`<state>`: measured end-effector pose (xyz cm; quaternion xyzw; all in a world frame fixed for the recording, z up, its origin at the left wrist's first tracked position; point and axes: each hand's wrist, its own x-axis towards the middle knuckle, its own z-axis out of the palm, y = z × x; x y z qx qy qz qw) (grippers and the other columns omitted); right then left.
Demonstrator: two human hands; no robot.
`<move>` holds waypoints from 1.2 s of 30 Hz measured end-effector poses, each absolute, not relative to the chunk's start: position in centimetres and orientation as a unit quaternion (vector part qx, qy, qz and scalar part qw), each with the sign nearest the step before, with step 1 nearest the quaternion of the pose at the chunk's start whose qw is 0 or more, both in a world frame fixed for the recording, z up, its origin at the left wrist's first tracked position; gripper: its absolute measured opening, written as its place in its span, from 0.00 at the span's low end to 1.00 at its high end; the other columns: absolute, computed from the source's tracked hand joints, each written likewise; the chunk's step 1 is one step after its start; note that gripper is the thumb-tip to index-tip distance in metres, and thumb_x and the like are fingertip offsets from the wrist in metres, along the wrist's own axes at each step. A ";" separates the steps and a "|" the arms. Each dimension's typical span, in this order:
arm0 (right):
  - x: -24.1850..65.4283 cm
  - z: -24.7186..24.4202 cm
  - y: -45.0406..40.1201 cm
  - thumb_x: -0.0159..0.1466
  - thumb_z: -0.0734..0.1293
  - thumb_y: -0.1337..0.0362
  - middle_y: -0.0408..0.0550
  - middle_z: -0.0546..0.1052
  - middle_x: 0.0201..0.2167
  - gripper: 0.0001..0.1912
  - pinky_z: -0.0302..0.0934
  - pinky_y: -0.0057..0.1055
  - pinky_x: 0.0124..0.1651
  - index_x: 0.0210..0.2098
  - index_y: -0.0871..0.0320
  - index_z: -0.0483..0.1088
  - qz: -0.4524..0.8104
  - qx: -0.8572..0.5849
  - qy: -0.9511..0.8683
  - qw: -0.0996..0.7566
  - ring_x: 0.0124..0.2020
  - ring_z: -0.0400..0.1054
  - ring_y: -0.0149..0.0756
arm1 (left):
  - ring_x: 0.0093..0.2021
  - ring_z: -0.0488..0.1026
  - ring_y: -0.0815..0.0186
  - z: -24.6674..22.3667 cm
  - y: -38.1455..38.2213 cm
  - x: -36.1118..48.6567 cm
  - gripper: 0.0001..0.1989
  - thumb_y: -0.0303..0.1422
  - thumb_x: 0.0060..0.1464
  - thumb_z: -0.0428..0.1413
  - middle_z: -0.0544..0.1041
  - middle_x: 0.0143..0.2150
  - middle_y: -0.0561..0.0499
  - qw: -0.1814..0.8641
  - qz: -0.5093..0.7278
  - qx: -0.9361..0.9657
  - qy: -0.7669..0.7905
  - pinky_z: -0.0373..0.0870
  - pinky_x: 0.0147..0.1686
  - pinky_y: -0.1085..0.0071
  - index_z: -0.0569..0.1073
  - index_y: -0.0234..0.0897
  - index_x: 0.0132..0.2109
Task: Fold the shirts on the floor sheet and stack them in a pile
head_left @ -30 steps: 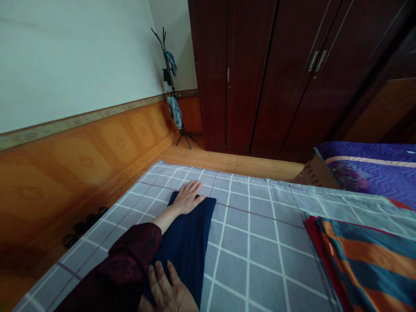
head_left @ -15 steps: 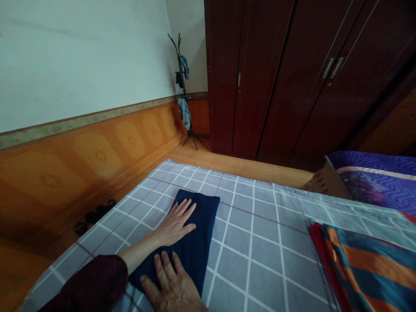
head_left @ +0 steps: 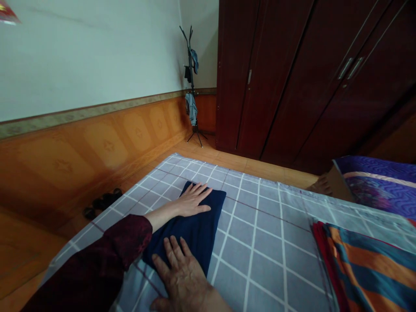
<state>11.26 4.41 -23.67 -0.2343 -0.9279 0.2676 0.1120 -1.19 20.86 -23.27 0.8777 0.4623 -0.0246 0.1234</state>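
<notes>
A dark blue folded cloth [head_left: 195, 229] lies flat on the checked grey bed sheet [head_left: 269, 229]. On its far part rests my left hand [head_left: 194, 201], palm down with fingers spread. My right hand [head_left: 185, 273] lies palm down over the cloth's near part, its fingers apart and its wrist towards the bottom edge of the view. Neither hand grips anything. The hands do not touch each other, and they cover part of the cloth.
Striped orange and blue fabric with red cloth [head_left: 373, 264] lies on the bed at the right. Beyond are a dark red wardrobe [head_left: 269, 78], a coat rack [head_left: 191, 78] and a purple-covered bed [head_left: 380, 182]. Dark shoes [head_left: 102, 203] stand on the floor at the left.
My left hand has slid forward along the cloth towards its far edge, fingers still spread. The whole view has shifted slightly, and more of my left sleeve shows.
</notes>
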 end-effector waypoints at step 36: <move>10.0 -22.2 7.4 0.64 0.56 0.41 0.61 0.43 0.68 0.43 0.35 0.48 0.67 0.67 0.63 0.43 0.262 -0.247 -0.930 0.072 0.68 0.34 0.49 | 0.67 0.19 0.51 -23.4 21.6 -0.1 0.41 0.54 0.57 0.43 0.24 0.70 0.47 0.226 -0.152 0.866 0.419 0.25 0.60 0.41 0.33 0.43 0.69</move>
